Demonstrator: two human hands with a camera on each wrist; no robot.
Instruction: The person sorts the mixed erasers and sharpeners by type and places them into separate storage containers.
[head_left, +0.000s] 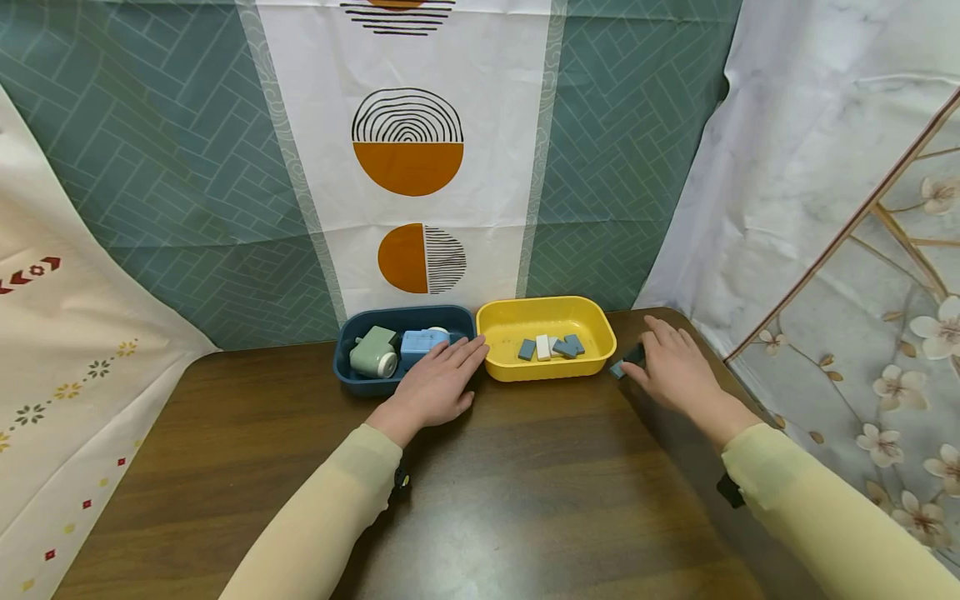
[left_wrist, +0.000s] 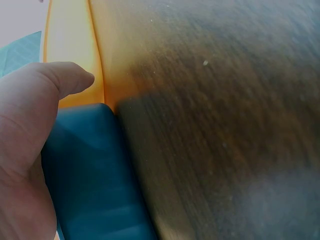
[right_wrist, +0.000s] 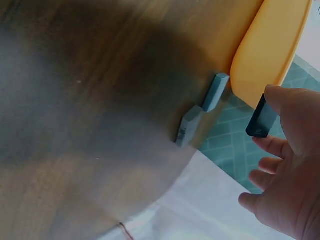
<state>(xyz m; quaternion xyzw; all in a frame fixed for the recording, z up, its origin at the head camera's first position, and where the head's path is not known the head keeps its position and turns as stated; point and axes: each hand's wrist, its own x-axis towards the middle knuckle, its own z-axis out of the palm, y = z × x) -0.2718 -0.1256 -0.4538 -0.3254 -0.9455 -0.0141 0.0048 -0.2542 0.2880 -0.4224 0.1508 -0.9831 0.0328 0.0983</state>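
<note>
My left hand [head_left: 437, 382] lies with straight fingers over the adjoining ends of a dark blue bin [head_left: 363, 387] and a yellow bin [head_left: 543, 369]. In the left wrist view its thumb [left_wrist: 75, 78] reaches across the yellow wall. My right hand [head_left: 678, 371], right of the yellow bin, pinches a small dark rectangular block [right_wrist: 262, 117] between thumb and index finger. Below it on the table lie two blue-grey blocks [right_wrist: 216, 92], end to end beside the yellow bin. Several blue-grey and white blocks [head_left: 543, 347] lie inside the yellow bin.
The blue bin holds a green toy [head_left: 373, 353] with a white round end and a light blue toy [head_left: 420, 340]. Both bins stand at the back of the brown wooden table [head_left: 525, 467], against a patterned cloth [head_left: 495, 167]. Another cloth [head_left: 825, 333] hangs on the right.
</note>
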